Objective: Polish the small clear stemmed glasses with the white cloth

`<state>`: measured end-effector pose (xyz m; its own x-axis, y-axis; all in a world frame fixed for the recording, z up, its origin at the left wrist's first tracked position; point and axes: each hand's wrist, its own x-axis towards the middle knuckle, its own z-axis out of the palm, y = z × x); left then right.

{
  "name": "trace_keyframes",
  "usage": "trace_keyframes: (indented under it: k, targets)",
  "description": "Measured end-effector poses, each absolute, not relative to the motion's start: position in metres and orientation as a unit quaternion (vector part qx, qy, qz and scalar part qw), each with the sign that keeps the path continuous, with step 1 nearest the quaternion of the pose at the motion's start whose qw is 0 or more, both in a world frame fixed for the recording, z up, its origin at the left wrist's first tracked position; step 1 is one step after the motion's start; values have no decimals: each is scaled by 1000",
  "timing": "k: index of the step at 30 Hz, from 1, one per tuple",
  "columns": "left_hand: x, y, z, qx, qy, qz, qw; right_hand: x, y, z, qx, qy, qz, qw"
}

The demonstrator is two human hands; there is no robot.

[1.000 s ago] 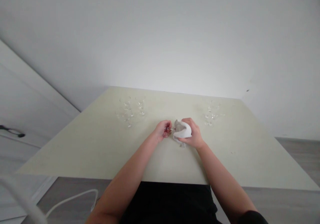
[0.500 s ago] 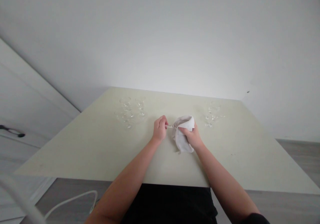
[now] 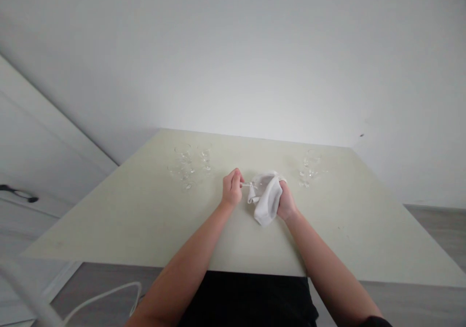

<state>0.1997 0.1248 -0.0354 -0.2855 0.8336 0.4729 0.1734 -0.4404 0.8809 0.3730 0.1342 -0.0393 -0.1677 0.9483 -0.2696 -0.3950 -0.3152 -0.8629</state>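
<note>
I can't read any words, numbers, labels or signs here.

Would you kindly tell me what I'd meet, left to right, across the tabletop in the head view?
Left glass group, left hand, held glass stem, white cloth, right hand, right glass group.

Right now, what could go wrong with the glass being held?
The left hand holds one end of the stemmed glass, and the right hand holds the white cloth at the other; opposing twists might snap it. A sideways swing could also topple the clear glasses on the right.
</note>
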Motion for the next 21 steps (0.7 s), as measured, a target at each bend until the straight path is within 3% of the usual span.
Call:
trace_keyframes:
  k: [6, 13, 21]
  targets:
    - [201, 120, -37, 551, 437, 643, 303, 382, 128, -24, -337, -478, 706, 398]
    - [200, 113, -36, 629, 399, 622, 241, 397, 137, -23, -352, -608, 598, 387]
    - [196, 114, -35, 633, 402, 615, 241, 397, 135, -23, -337, -658, 580, 342]
